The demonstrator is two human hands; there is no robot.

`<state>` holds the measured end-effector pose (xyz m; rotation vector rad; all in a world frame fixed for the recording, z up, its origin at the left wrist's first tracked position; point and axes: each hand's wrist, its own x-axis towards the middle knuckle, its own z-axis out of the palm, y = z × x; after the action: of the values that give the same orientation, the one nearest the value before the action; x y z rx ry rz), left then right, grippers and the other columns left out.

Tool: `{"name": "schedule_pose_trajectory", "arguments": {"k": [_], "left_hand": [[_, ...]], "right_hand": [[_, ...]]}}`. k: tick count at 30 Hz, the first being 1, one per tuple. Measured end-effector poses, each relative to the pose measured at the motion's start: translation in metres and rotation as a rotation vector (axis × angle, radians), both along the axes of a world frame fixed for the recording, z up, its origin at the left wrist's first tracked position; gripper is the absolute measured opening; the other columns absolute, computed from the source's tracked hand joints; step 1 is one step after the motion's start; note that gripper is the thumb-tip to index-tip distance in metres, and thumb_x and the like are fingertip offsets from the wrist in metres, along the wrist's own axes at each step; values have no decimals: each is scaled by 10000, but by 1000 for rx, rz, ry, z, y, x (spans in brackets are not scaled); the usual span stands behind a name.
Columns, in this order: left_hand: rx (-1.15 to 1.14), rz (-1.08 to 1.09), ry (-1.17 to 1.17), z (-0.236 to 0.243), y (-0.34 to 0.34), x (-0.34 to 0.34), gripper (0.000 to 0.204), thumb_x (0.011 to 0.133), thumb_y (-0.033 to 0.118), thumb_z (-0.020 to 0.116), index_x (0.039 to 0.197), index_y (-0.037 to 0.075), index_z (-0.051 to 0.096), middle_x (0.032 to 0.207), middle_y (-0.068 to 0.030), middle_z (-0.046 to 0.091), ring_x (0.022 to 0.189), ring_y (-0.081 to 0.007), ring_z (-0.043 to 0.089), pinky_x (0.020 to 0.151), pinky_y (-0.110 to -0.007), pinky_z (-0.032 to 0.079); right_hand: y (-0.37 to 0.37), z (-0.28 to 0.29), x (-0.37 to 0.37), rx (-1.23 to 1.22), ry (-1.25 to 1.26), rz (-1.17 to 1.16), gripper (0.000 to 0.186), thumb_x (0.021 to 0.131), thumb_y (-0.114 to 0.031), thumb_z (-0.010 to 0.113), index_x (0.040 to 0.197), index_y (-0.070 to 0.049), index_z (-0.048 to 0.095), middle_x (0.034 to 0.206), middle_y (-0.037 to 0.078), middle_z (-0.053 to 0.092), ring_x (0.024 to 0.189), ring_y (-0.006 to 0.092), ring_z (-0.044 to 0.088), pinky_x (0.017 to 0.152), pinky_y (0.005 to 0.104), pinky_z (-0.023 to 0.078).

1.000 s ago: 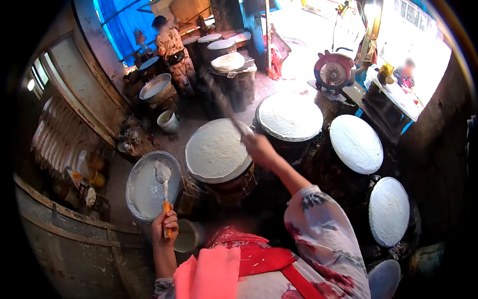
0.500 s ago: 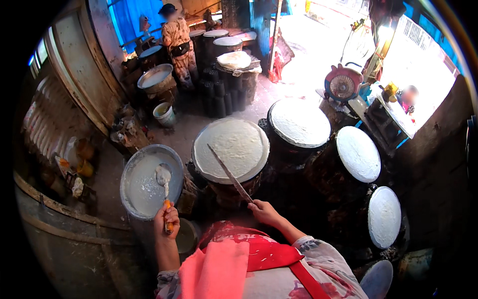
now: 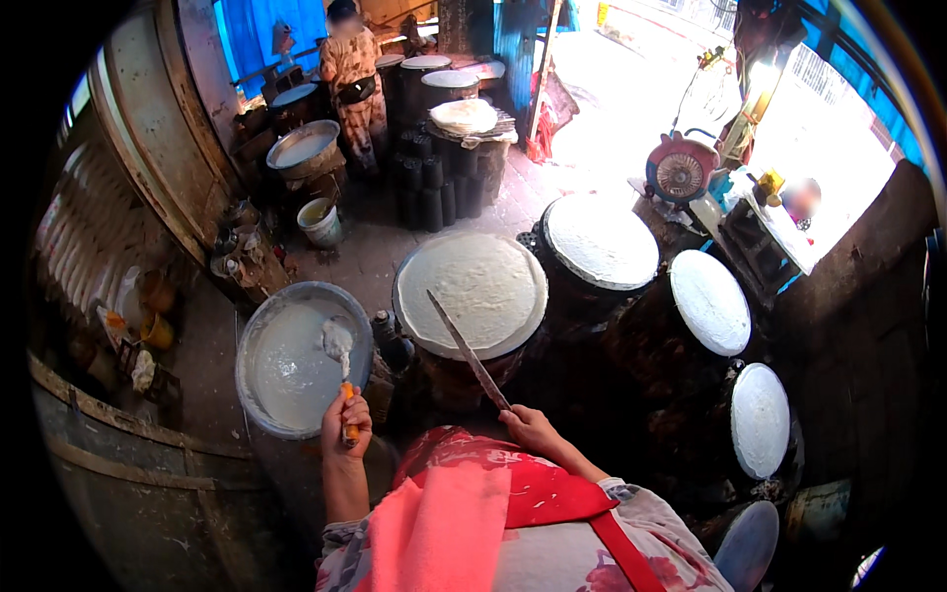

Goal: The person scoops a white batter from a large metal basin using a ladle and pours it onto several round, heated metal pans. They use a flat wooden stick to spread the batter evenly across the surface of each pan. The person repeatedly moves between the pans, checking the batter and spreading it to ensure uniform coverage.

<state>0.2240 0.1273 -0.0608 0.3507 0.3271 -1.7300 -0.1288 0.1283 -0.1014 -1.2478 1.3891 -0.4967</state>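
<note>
My left hand [image 3: 345, 426] is closed round the orange handle of a batter-coated ladle [image 3: 337, 341]. Its bowl hangs over a wide grey basin [image 3: 249, 393] of thick white batter. In my right hand [image 3: 534, 432] is the end of a long, flat, knife-like blade [image 3: 468, 349], its tip pointing away from me. Under or just above that blade lies a round white sheet of batter [image 3: 483, 276], spread over a drum-shaped stove straight ahead; whether blade and batter touch I cannot tell.
More batter-covered round griddles [image 3: 602, 242] curve away to my right. An electric fan [image 3: 682, 168] stands beyond them. Black cylindrical briquettes [image 3: 429, 192] are stacked ahead, near a white bucket [image 3: 322, 224]. At the back left stands a person [image 3: 350, 79]; another sits at the far right.
My left hand and the ladle have shifted slightly right, toward the basin's right side. The blade keeps nearly the same place over the white sheet. The whole view has shifted a little.
</note>
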Motion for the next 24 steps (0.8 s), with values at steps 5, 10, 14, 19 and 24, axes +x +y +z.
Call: {"name": "schedule_pose_trajectory", "arguments": {"k": [5, 10, 14, 19, 24], "left_hand": [[-30, -7, 0, -8, 2, 10, 242, 954, 156, 460, 1049, -67, 450, 699, -26, 423, 515, -85, 430, 450, -219, 400], [4, 5, -6, -8, 12, 14, 215, 951, 156, 472, 1039, -38, 450, 707, -37, 435, 505, -87, 422, 447, -213, 395], [10, 4, 11, -13, 21, 19, 217, 952, 158, 470, 1041, -39, 451, 710, -37, 439, 508, -88, 422, 449, -214, 392], [27, 7, 8, -9, 32, 29, 234, 952, 157, 468, 1046, -55, 444, 707, -32, 432, 507, -85, 418, 445, -210, 396], [5, 7, -11, -15, 41, 45, 215, 953, 159, 467, 1031, -41, 462, 710, -31, 444, 513, -86, 420, 453, -214, 394]], "right_hand": [[3, -3, 9, 11, -8, 3, 314, 931, -323, 506, 903, -18, 574, 627, 38, 531, 587, 122, 489, 549, 312, 418], [10, -9, 16, 0, 8, 36, 324, 930, -332, 505, 917, -17, 579, 642, 56, 550, 599, 141, 506, 565, 324, 428], [14, -15, 21, -15, 44, 70, 335, 927, -339, 503, 942, -15, 588, 670, 90, 574, 627, 174, 536, 600, 344, 439], [19, -12, 38, -32, 11, 75, 263, 933, -282, 531, 925, -23, 580, 636, -18, 486, 567, 78, 436, 512, 261, 376], [20, -10, 53, -104, 150, 218, 314, 923, -322, 536, 939, -13, 586, 661, 55, 544, 617, 131, 487, 573, 315, 419]]}}
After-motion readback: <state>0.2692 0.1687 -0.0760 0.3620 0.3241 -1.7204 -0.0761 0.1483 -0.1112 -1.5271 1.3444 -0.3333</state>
